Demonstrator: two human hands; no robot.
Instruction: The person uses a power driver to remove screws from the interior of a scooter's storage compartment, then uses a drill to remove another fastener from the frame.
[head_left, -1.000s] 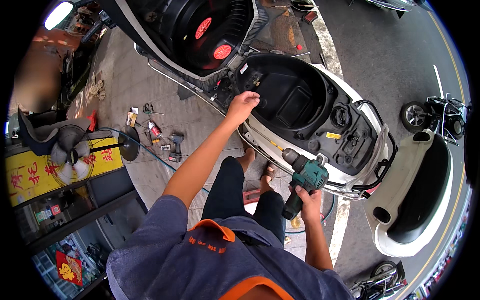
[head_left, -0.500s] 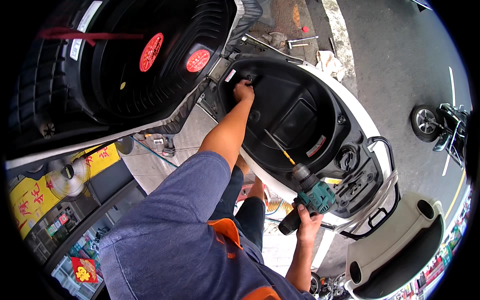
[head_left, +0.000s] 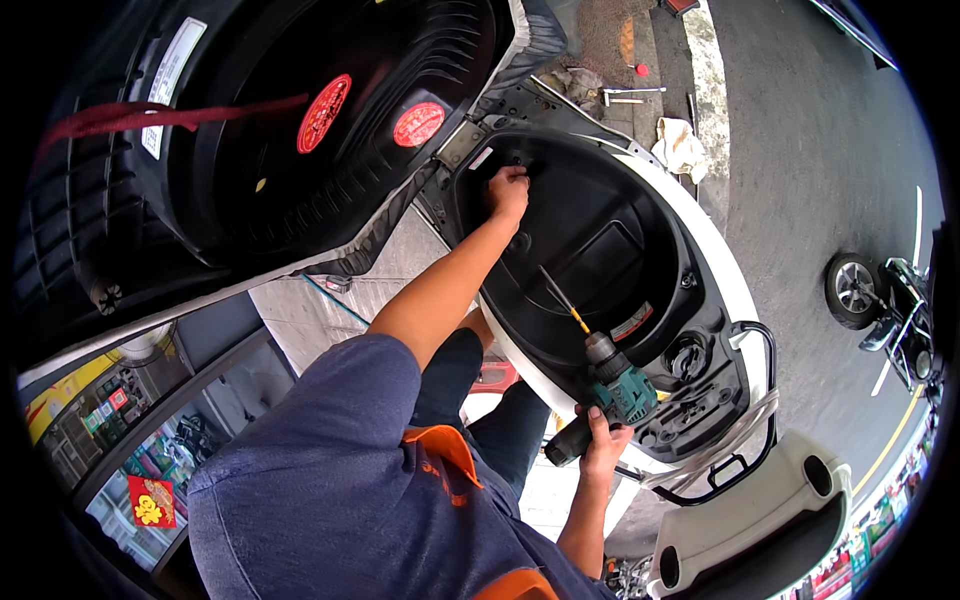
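In the scooter's black under-seat storage bin (head_left: 560, 240), my left hand (head_left: 508, 192) reaches to the far left end. Its fingers are pinched together against the bin wall, and whatever they hold is hidden. My right hand (head_left: 605, 450) grips the handle of a teal and black cordless drill (head_left: 625, 392). A long, thin bit (head_left: 567, 303) with a yellow section sticks out of its chuck, pointing up and left over the bin. The bit's tip appears apart from my left hand.
The raised seat (head_left: 265, 190) fills the upper left, with a red strap (head_left: 190, 118) across its underside. A black grab rail (head_left: 772, 365) and a pale backrest piece (head_left: 765, 505) are at the right. Tools (head_left: 635, 95) and a cloth (head_left: 680, 148) lie beyond the scooter.
The whole view has shifted and turned slightly. My left hand stays at the same end of the bin, fingers still pinched. The drill remains in my right hand, at nearly the same spot.
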